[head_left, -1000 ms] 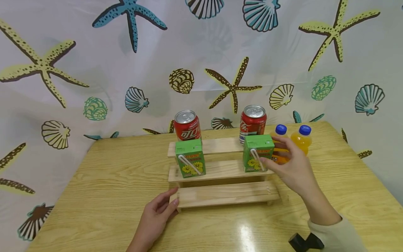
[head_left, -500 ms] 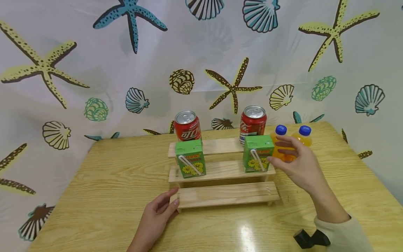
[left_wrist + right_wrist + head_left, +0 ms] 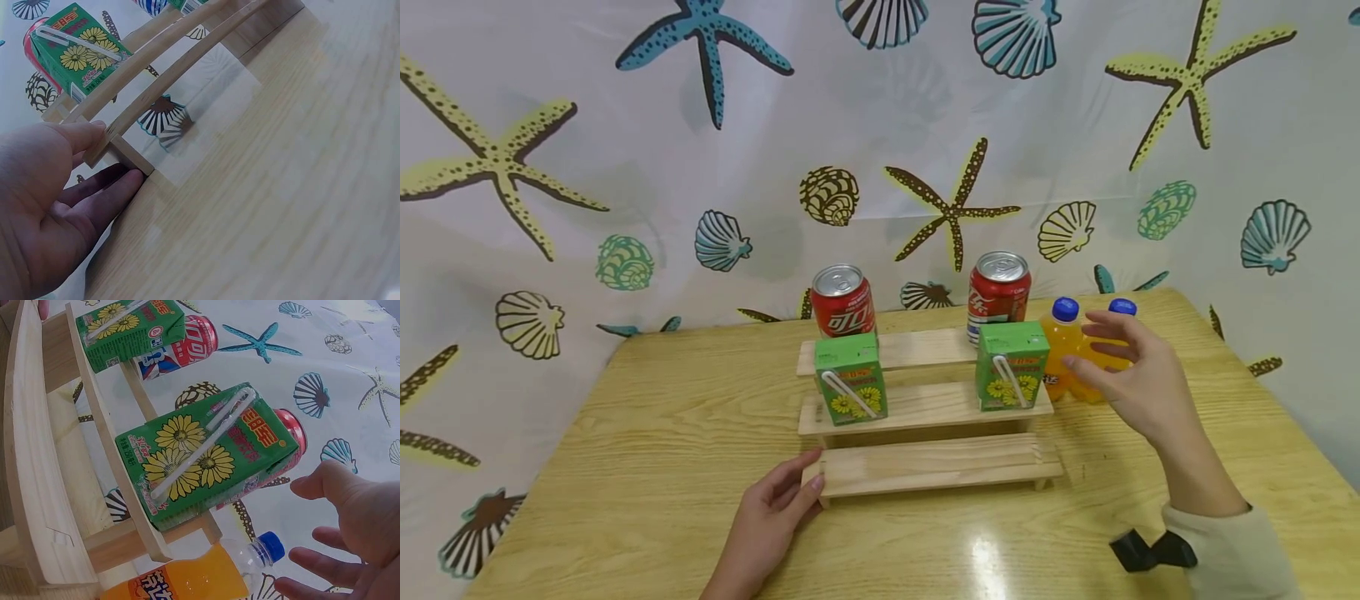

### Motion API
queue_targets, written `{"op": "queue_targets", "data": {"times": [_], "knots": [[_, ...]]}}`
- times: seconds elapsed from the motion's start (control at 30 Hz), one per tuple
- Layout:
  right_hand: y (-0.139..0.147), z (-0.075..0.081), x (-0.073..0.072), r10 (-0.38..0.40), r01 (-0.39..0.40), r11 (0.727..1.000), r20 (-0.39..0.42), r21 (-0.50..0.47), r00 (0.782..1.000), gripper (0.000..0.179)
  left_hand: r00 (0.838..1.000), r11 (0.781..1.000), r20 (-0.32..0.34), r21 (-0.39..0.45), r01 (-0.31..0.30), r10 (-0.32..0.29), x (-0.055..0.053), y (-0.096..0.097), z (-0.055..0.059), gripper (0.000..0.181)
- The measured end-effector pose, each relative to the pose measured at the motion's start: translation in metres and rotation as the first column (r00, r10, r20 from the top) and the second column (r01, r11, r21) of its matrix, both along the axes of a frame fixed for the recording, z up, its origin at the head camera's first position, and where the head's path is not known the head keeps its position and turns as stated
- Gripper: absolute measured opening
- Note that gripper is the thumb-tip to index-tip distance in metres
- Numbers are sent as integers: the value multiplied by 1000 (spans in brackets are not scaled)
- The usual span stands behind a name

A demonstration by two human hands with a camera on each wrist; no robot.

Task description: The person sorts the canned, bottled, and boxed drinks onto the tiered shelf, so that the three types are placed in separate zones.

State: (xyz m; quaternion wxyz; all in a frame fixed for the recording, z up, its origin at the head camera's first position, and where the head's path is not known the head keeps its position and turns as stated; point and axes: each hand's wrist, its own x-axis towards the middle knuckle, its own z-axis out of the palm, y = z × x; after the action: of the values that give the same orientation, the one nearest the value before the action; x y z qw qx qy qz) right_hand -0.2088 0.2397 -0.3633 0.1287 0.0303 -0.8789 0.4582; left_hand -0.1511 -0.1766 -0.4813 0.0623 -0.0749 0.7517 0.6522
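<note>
While two bottles (image 3: pixel 1063 343) stand beside, one rack (image 3: pixel 932 464) bears two cans (image 3: pixel 842 312), two cartons (image 3: pixel 852 379).

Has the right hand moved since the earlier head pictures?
Yes. The right hand has moved to the right, away from the green carton at right; a gap now shows between them.
</note>
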Motion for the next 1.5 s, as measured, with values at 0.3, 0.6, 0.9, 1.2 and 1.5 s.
{"op": "queue_targets", "data": {"times": [0.3,0.6,0.9,1.2,1.5], "knots": [[9,1,-2,-51,50,998,-38,-40,998,59,1000,1000,6,0,-14,14,2,-1,-1,55],[14,1,-6,-149,145,987,-52,-73,987,55,1000,1000,4,15,-12,12,3,0,1,56],[23,1,-7,-207,204,977,-38,-65,978,58,1000,1000,5,16,-10,10,2,1,1,54],[28,-1,-8,-257,253,965,-44,-72,965,62,1000,1000,4,-7,3,-3,0,2,1,55],[31,-4,-10,-235,233,970,-25,-68,972,76,1000,1000,1,-6,9,-9,-1,2,2,53]]}}
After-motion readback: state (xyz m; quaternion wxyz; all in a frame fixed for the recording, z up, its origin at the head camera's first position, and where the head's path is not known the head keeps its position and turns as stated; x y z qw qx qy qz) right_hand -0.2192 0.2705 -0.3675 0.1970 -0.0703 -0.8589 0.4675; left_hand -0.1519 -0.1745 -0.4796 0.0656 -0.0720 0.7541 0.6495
